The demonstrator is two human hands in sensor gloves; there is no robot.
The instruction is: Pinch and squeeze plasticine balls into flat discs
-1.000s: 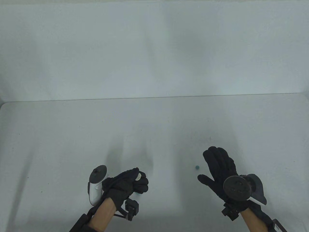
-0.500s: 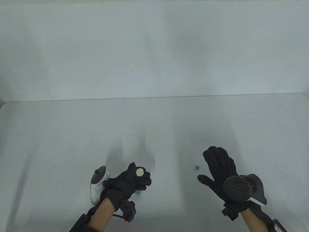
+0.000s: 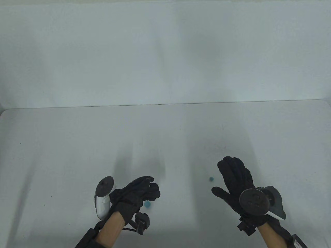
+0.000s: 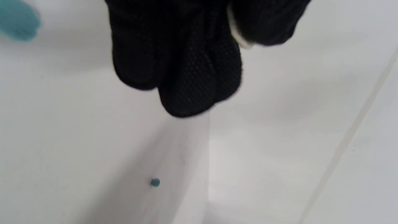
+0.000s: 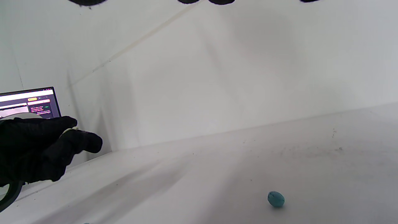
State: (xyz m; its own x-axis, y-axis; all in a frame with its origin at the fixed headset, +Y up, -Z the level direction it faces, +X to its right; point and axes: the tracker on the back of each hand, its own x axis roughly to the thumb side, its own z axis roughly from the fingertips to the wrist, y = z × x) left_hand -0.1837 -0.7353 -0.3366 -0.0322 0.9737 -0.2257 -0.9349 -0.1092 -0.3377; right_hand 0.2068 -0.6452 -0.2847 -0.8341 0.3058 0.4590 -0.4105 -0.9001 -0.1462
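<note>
My left hand (image 3: 151, 186) is curled and pinches a small white plasticine disc (image 4: 242, 42) between thumb and fingers, a little above the table. Only a sliver of the disc shows in the table view (image 3: 149, 184) and in the right wrist view (image 5: 69, 130). A teal ball (image 3: 147, 204) lies on the table just under and beside that hand, blurred in the left wrist view (image 4: 18, 20). A second teal ball (image 3: 211, 178) lies left of my right hand (image 3: 227, 178), which is open, palm down and empty. This ball also shows in both wrist views (image 5: 275, 199) (image 4: 155, 182).
The white table (image 3: 77, 144) ends at a far edge (image 3: 165, 104) against a white backdrop. A laptop screen (image 5: 29, 102) stands beyond the table's left side in the right wrist view.
My left hand turned the white disc face up half a second ago and has rolled back, so only its edge shows. The teal ball by it is more exposed. The right hand has not moved.
</note>
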